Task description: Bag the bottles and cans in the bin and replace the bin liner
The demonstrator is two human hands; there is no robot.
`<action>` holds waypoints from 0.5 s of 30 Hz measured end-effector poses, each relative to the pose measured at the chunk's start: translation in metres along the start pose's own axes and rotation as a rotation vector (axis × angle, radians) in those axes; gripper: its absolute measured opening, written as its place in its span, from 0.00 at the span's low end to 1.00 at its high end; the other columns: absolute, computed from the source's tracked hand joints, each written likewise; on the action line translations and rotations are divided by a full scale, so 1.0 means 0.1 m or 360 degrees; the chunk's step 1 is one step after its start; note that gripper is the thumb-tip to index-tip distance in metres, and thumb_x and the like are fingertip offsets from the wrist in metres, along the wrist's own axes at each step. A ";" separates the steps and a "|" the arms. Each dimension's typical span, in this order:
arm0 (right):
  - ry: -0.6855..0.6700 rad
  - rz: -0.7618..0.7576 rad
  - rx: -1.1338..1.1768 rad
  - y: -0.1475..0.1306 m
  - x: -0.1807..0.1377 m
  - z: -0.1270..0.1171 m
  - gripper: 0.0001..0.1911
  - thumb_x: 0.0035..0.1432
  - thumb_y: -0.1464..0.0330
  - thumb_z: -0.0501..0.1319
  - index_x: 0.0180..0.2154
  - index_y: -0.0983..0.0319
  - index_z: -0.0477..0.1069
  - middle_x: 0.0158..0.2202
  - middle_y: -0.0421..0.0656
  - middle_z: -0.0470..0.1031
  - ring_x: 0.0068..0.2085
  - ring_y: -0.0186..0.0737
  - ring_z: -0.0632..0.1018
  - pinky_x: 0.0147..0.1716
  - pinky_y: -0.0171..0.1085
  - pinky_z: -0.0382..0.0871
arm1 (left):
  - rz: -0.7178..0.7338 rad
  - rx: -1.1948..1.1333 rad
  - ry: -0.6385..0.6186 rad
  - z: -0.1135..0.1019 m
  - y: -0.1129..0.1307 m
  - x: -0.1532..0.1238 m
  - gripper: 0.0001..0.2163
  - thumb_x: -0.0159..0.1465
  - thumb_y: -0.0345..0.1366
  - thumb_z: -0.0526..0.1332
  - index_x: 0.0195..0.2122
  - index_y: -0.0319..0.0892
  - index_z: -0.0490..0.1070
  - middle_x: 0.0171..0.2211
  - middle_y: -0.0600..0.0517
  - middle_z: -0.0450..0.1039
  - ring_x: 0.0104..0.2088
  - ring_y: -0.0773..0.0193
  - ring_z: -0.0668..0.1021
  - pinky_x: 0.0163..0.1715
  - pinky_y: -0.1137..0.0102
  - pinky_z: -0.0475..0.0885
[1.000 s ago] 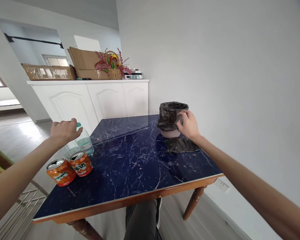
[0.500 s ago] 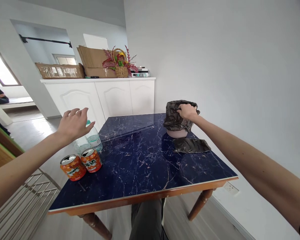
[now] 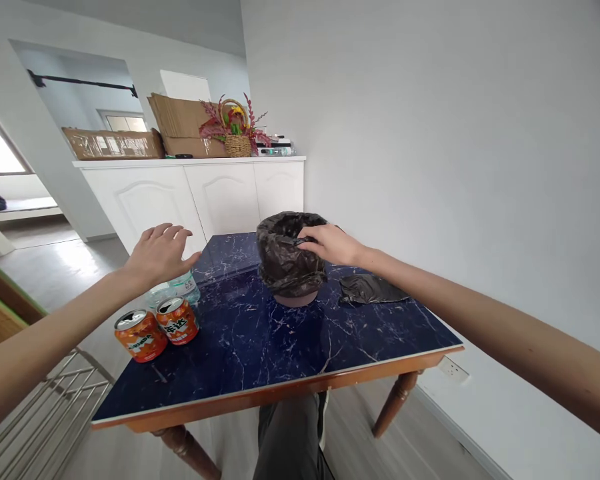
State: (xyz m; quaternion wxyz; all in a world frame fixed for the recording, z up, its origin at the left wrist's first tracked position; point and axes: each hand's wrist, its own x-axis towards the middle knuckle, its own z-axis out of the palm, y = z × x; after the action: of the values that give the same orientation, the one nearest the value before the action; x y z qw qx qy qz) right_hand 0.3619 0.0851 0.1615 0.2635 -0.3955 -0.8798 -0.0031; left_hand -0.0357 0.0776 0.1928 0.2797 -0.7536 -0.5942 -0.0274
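Observation:
My right hand (image 3: pixel 330 243) grips the rim of a small pink bin lined with a black bag (image 3: pixel 285 263), which stands near the middle of the dark blue marble table (image 3: pixel 260 347). My left hand (image 3: pixel 160 252) hovers open, fingers spread, just above two clear plastic bottles (image 3: pixel 183 287) at the table's left side. Two orange drink cans (image 3: pixel 157 323) stand in front of the bottles. A folded black bag (image 3: pixel 370 290) lies flat on the table to the right of the bin.
A white cabinet (image 3: pixel 195 193) stands beyond the table with cardboard boxes (image 3: pixel 180 123) and a flower basket (image 3: pixel 236 130) on top. A metal rack (image 3: pixel 45 427) is at lower left. A wall runs along the right. My legs show under the table's front edge.
The bin has slid left from the table's far right toward its middle, my right hand still on its rim. My left hand lowered a little over the bottles.

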 end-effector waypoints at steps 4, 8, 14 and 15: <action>-0.0038 -0.0248 0.0094 -0.28 -0.17 -0.03 0.13 0.76 0.62 0.56 0.51 0.58 0.77 0.47 0.45 0.84 0.47 0.50 0.82 0.61 0.57 0.66 | -0.0216 -0.0032 -0.0003 0.09 -0.24 0.13 0.34 0.70 0.53 0.53 0.66 0.27 0.66 0.70 0.25 0.61 0.70 0.28 0.62 0.64 0.41 0.59; 0.0015 -0.0260 0.0113 -0.40 -0.34 -0.06 0.15 0.75 0.60 0.57 0.55 0.56 0.75 0.54 0.47 0.81 0.58 0.55 0.79 0.68 0.64 0.59 | -0.0355 -0.0111 -0.0226 0.21 -0.46 0.28 0.39 0.69 0.59 0.53 0.66 0.27 0.65 0.63 0.24 0.71 0.61 0.29 0.71 0.57 0.40 0.64; 0.0536 -0.0115 0.0240 -0.40 -0.74 -0.02 0.22 0.75 0.56 0.55 0.65 0.53 0.66 0.65 0.49 0.70 0.68 0.51 0.70 0.67 0.53 0.66 | -0.0340 -0.0049 -0.0366 0.36 -0.58 0.35 0.30 0.68 0.58 0.55 0.57 0.37 0.76 0.37 0.40 0.85 0.47 0.39 0.81 0.58 0.38 0.60; 0.0654 -0.0048 0.0238 -0.34 -0.82 0.01 0.20 0.76 0.57 0.54 0.63 0.53 0.67 0.63 0.50 0.71 0.66 0.50 0.71 0.67 0.52 0.66 | -0.0328 -0.0038 -0.0364 0.37 -0.58 0.34 0.28 0.68 0.55 0.55 0.56 0.38 0.77 0.37 0.40 0.85 0.47 0.39 0.81 0.59 0.37 0.59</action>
State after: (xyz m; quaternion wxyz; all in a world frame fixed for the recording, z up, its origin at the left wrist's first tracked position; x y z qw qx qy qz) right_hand 0.3824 0.0045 0.1291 0.4659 -0.3526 -0.8112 -0.0223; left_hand -0.0894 0.1326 0.1971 0.1969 -0.6901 -0.6960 0.0230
